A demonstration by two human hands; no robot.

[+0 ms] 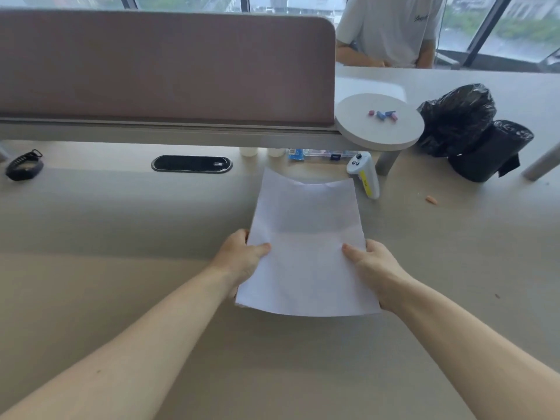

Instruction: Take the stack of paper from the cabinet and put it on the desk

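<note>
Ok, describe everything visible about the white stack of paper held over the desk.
The white stack of paper is plain, blank on top and looks thin. It lies lengthwise away from the person, sagging across the middle, far edge wavy. The left hand and right hand pinch its side edges, thumbs on top, above the pale beige desk.

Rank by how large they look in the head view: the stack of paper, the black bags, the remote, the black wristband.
1. Stack of paper, though it is nearest the camera.
2. Black bags, farther off, so possibly as big or bigger.
3. Remote and black wristband: alike, not ranked.
</note>
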